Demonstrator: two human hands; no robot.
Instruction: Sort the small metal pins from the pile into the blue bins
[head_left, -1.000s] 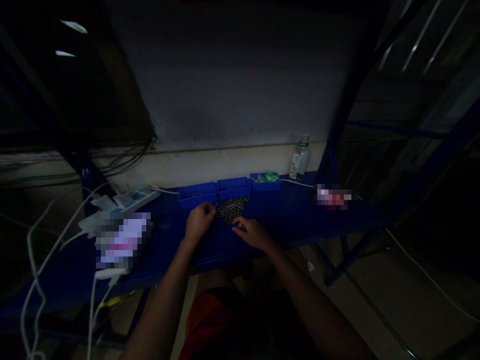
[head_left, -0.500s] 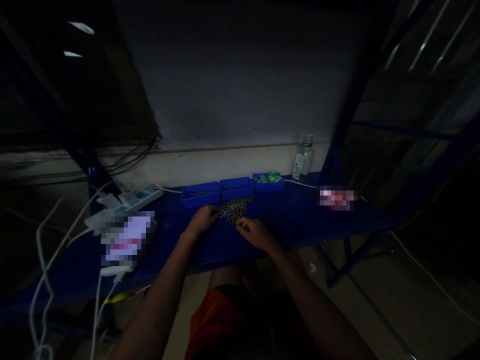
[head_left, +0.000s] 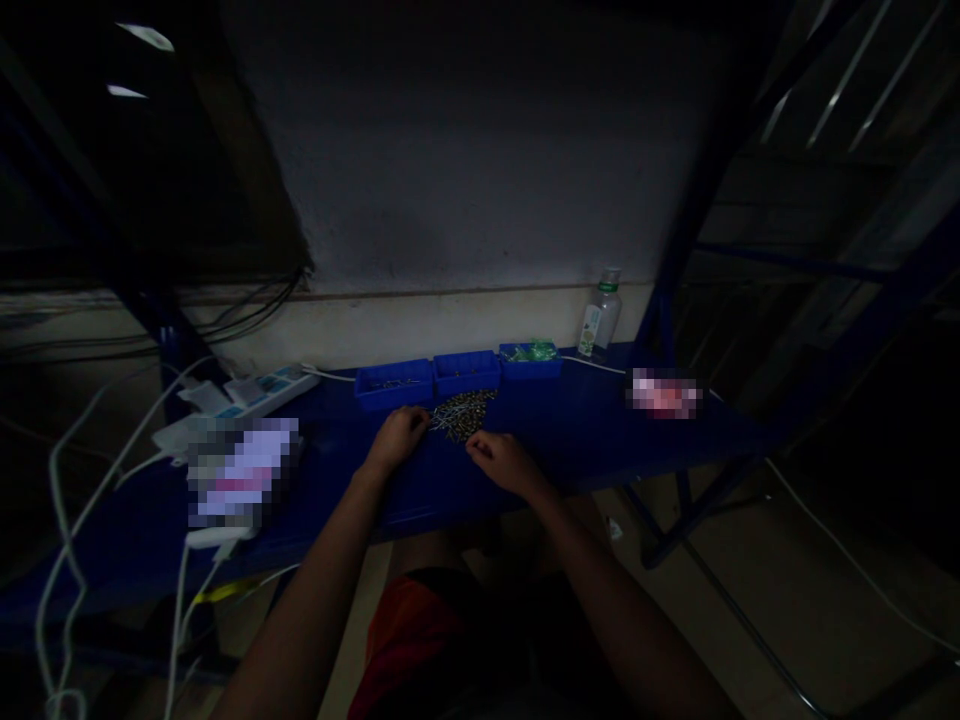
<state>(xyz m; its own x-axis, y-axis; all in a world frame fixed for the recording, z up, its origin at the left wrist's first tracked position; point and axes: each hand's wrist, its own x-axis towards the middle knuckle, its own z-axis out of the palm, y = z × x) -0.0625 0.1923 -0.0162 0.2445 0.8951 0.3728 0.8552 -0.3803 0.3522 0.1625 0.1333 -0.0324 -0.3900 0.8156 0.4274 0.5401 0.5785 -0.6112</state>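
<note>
A heap of small metal parts [head_left: 463,411] lies on the dark blue table [head_left: 570,430], just in front of three blue bins. My left hand [head_left: 397,438] rests at the heap's left edge with its fingers curled in; what they hold is too small to make out. My right hand [head_left: 502,460] sits at the heap's near right edge, fingers also pinched together over the table. The left bin [head_left: 394,384] and middle bin [head_left: 466,371] hold small metal pieces. The right bin [head_left: 530,359] holds green parts.
A plastic bottle [head_left: 600,322] stands at the back right by the wall. A white power strip [head_left: 259,392] with white cables lies at the left, beside a blurred-out object [head_left: 240,470]. Another blurred object [head_left: 664,392] lies at the right. Blue shelving posts flank the table.
Both hands stay at the heap. The left hand's fingers have drawn back slightly from the pile, and the view has shifted a little.
</note>
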